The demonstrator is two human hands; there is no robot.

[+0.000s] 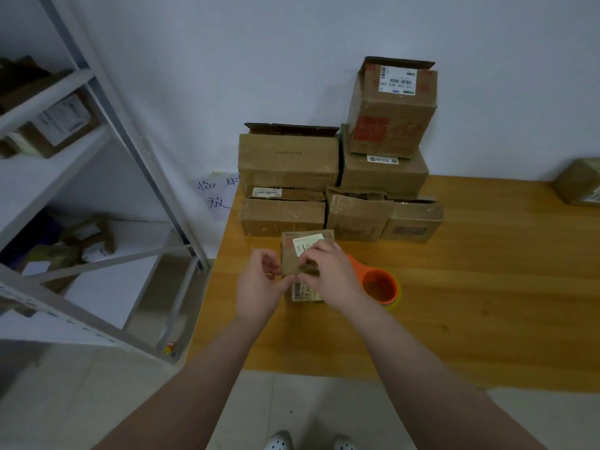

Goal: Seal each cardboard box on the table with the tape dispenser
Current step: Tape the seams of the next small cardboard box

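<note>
At the bottom edge, two white shoes (281, 441) stand on the tiled floor, and both bare forearms reach forward over the near edge of the wooden desk (470, 303). The left hand (259, 284) is turned inward, its fingers curled and its thumb and fingertips pinching the left edge of a small box (289, 258). The right hand (329, 277) lies over the box from the right, with bent fingers holding its top face beside a white label. The box stands on the desk between the two hands.

Just right of the right wrist, an orange tape dispenser (380, 287) lies on the desk, touched by neither hand and partly hidden by that wrist.

Farther back, a stack of boxes (289, 160) stands against the wall, several with flaps up. A lone box (578, 181) sits at the far right. A metal shelf (65, 157) holding parcels stands on the left, and a handwritten paper note (216, 196) hangs on the wall.
</note>
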